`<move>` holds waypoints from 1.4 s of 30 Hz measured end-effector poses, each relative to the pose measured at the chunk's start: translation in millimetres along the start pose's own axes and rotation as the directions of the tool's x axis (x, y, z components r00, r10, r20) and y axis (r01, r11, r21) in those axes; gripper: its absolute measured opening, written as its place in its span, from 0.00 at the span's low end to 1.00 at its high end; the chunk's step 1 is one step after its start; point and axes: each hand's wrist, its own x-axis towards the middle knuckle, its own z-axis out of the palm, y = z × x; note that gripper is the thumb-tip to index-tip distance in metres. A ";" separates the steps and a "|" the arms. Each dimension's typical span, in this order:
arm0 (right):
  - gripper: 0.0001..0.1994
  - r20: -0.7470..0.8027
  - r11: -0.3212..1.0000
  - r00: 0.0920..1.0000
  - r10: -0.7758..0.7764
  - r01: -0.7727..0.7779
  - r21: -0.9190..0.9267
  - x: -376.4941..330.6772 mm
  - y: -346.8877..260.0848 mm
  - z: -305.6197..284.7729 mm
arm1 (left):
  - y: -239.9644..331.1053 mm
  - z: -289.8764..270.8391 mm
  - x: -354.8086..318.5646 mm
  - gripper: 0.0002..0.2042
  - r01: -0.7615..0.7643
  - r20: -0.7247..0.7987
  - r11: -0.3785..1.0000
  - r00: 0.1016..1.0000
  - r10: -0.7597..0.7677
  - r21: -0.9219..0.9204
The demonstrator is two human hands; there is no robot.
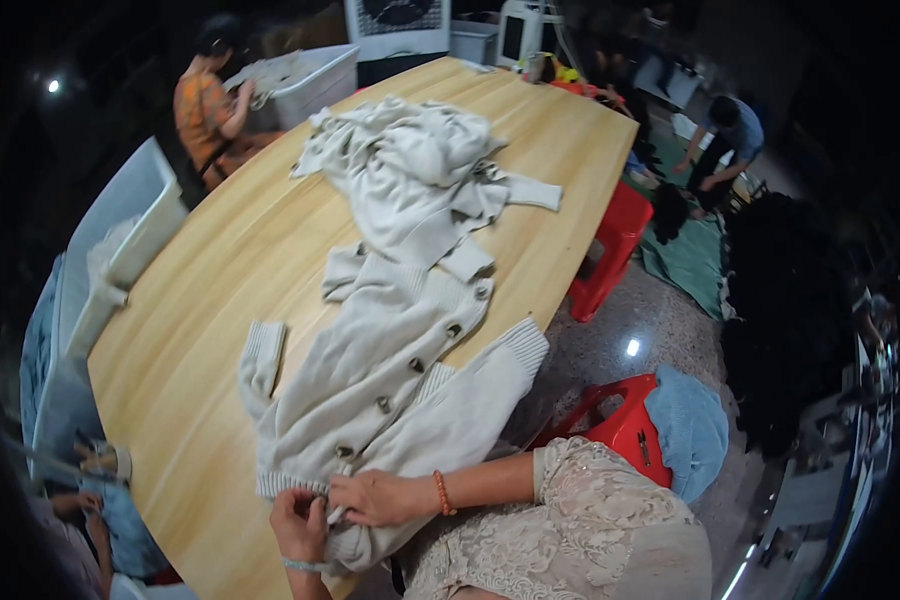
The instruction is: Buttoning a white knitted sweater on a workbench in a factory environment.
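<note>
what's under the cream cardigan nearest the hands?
The cream cardigan lies on the wooden table, both hands pinching its hem. Bare tabletop shows around it; whatever lies beneath the knit is covered.

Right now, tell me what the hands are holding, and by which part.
Both the left hand and right hand grip the cream cardigan at its ribbed bottom hem, beside the lowest button.

Light falls from above and is brightest on the surface (220, 270), whose pale wood shows evenly with only soft shadows under the cardigan (390, 380). The room around is dim and the corners go black. Small glare spots shine on the floor (632, 347). Straight edges bow toward the rim, and far figures look soft and grainy.
</note>
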 end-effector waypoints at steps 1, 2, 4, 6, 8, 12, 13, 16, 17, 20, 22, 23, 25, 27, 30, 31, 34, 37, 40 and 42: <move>0.15 -0.053 0.999 0.998 -0.020 0.017 -0.050 -4.0 4.9 -0.7 | 1.8 4.4 3.7 0.06 0.027 0.049 0.989 0.999 -0.020 -0.147; 0.15 -0.016 0.997 0.999 -0.034 0.033 -0.065 -2.3 -0.5 -6.8 | -0.9 3.3 2.6 0.05 0.078 0.094 0.957 0.994 -0.054 -0.280; 0.16 -0.085 0.999 0.996 -0.007 0.004 -0.045 0.1 -1.0 0.0 | -8.9 -5.9 3.0 0.03 0.178 0.162 0.927 0.978 -0.130 -0.332; 0.18 -0.176 1.000 0.984 0.001 0.001 0.010 5.0 -7.5 2.8 | -8.4 -5.7 -3.9 0.05 0.276 0.164 0.832 0.961 -0.223 -0.482; 0.18 -0.194 1.000 0.981 -0.022 0.021 -0.007 6.8 -11.8 -2.4 | -5.1 -5.7 -4.1 0.06 0.287 0.152 0.812 0.958 -0.244 -0.508; 0.18 -0.091 0.992 0.995 -0.028 0.017 -0.124 6.0 -7.6 -3.1 | -2.8 -6.3 -2.0 0.08 0.318 0.161 0.782 0.948 -0.275 -0.537; 0.18 -0.096 0.993 0.995 -0.021 0.009 -0.121 5.1 -6.3 -2.6 | -3.1 -7.1 -1.5 0.07 0.329 0.185 0.777 0.944 -0.273 -0.537; 0.17 -0.070 0.994 0.997 -0.042 0.034 -0.103 5.2 -3.4 -9.2 | 4.3 -17.7 -1.1 0.06 0.367 0.280 0.823 0.923 -0.264 -0.433; 0.16 -0.046 0.999 0.999 0.000 -0.001 -0.037 5.4 -4.0 -12.4 | 2.1 -16.8 -2.7 0.10 0.261 0.273 0.898 0.947 -0.167 -0.353; 0.15 -0.023 0.999 0.999 0.029 -0.028 0.041 5.8 0.0 -11.0 | 1.9 -17.5 -15.8 0.17 0.134 0.336 0.942 0.941 -0.024 -0.308; 0.15 -0.027 0.998 0.999 0.019 -0.017 0.054 5.8 5.0 -8.1 | -2.9 -13.5 -20.4 0.15 0.034 0.234 0.976 0.972 0.018 -0.216; 0.15 -0.034 0.998 0.999 0.008 -0.006 0.061 6.3 7.1 -6.5 | -8.0 -12.8 -19.1 0.12 -0.006 0.202 0.999 0.979 0.013 -0.037; 0.15 -0.043 0.997 0.999 -0.001 0.004 0.071 6.8 11.1 -3.6 | -14.2 -5.7 -21.7 0.11 -0.037 0.141 0.999 0.989 0.039 -0.014; 0.16 -0.020 0.988 1.000 0.012 -0.009 0.154 6.9 15.4 -3.3 | -13.3 -2.1 -24.4 0.10 -0.070 0.083 0.997 0.994 0.069 0.010; 0.16 0.000 0.975 1.000 0.019 -0.019 0.223 8.9 19.2 -1.4 | -6.4 1.2 -25.6 0.09 -0.061 0.017 0.998 0.998 0.060 0.032; 0.16 -0.001 0.974 1.000 0.021 -0.020 0.226 8.7 19.9 -0.4 | -4.1 2.8 -25.0 0.10 -0.023 -0.004 1.000 1.000 0.023 0.003; 0.16 -0.018 0.975 0.999 0.046 -0.041 0.218 7.9 19.7 2.4 | -23.1 8.5 -16.3 0.07 -0.040 -0.039 0.988 0.999 0.035 -0.146; 0.14 -0.053 0.976 0.998 0.045 -0.033 0.213 7.5 20.4 1.8 | -43.1 6.3 -9.3 0.05 -0.057 -0.023 0.956 0.998 0.053 -0.287; 0.12 -0.064 0.988 0.997 0.047 -0.036 0.153 8.6 11.9 -7.6 | -44.5 2.8 -8.4 0.06 -0.014 0.016 0.952 1.000 0.020 -0.306; 0.11 -0.022 0.988 0.994 0.103 -0.100 0.115 9.2 5.8 -15.3 | -35.3 2.9 -9.1 0.05 -0.010 0.023 0.952 1.000 0.018 -0.307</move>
